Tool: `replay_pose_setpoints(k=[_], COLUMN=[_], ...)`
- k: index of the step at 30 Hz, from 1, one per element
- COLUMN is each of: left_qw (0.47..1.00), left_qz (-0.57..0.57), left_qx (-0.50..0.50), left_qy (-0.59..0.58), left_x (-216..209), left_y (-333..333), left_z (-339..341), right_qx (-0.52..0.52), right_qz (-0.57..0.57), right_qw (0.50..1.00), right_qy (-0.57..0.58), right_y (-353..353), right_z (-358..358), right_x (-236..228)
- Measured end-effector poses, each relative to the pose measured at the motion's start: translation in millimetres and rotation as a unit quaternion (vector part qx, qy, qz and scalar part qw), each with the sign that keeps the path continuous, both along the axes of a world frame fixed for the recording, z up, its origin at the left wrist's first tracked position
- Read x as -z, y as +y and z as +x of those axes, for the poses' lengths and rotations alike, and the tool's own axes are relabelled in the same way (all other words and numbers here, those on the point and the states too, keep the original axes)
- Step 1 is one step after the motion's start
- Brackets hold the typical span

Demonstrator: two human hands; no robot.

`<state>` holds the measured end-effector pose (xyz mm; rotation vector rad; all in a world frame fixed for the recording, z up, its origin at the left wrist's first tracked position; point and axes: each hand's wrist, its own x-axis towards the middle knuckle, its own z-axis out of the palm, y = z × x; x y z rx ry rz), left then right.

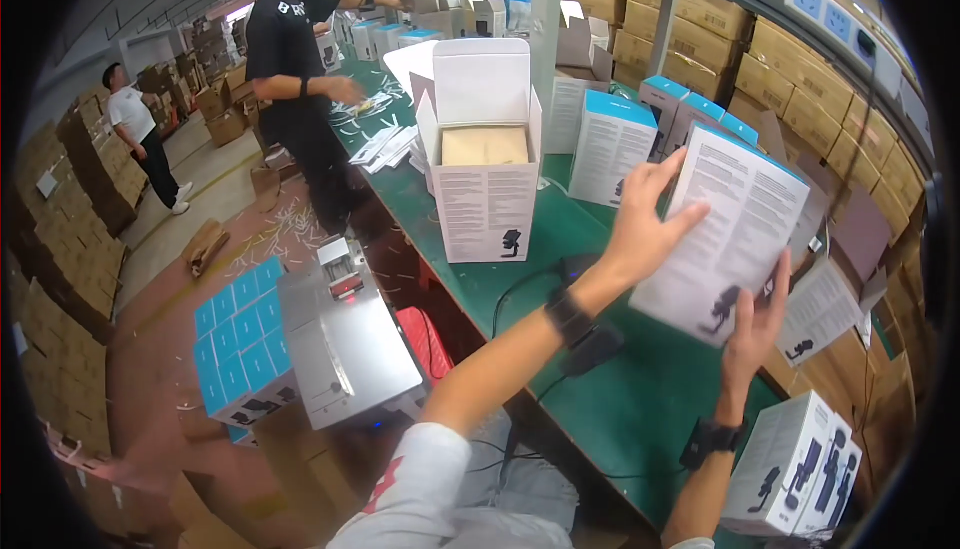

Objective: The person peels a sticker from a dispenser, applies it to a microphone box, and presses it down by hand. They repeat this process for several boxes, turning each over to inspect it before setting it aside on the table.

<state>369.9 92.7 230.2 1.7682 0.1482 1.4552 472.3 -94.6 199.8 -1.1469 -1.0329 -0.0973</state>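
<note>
Between my two hands is a closed white product box [735, 214] with a blue top edge, printed text and a dark device picture, tilted above the green tabletop. My left hand [645, 227] grips its upper left side, thumb lying across the printed face. Lower down, my right hand [755, 334] holds the bottom right corner, fingers along the edge. An open white box [485, 204] stands upright to the left, flaps raised, with a tan cardboard piece inside. Behind the held box, a closed white box with a blue top [612, 154] stands on the table.
A white box with device pictures [785, 474] sits at the lower right. Black cables and an adapter [592, 349] lie on the green table [590, 419]. At left are a metal-topped machine [350, 349] and stacked blue-topped boxes [240, 334]. A co-worker [290, 59] stands farther up the table.
</note>
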Motion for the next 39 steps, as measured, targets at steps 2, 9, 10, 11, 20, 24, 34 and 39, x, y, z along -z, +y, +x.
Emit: replay_pose_setpoints(k=[2, 9, 10, 11, 20, 24, 34, 39], left_qw=[1.0, 0.992, 0.99, 0.989, 0.982, 0.964, 0.949, 0.805], left_qz=[0.012, -0.05, -0.06, -0.062, -0.124, -0.181, -0.103, 0.157], left_qx=[-0.003, -0.011, -0.008, -0.006, 0.018, 0.046, -0.032, -0.387], left_qy=[0.026, 0.118, 0.13, 0.133, 0.141, 0.189, 0.296, 0.422], left_x=[3, 83, 89, 93, 125, 136, 117, 101], left_y=[-31, -106, -110, -109, -90, -95, -48, 54], left_z=[-43, -155, -164, -168, -176, -175, -262, -399], right_qx=[-0.003, -0.058, -0.069, -0.08, -0.096, -0.06, -0.097, -0.063], right_qz=[-0.01, -0.027, -0.044, -0.06, -0.056, -0.118, -0.077, -0.091], right_qw=[1.0, 0.997, 0.995, 0.994, 0.992, 0.986, 0.959, 0.97], right_qy=[-0.01, 0.048, 0.049, 0.051, 0.054, 0.099, 0.254, 0.217], right_y=[-42, -107, -112, -115, -112, -97, -93, -91], right_z=[-24, -139, -144, -149, -172, -174, -176, -176], right_x=[10, 81, 89, 95, 124, 107, 113, 116])
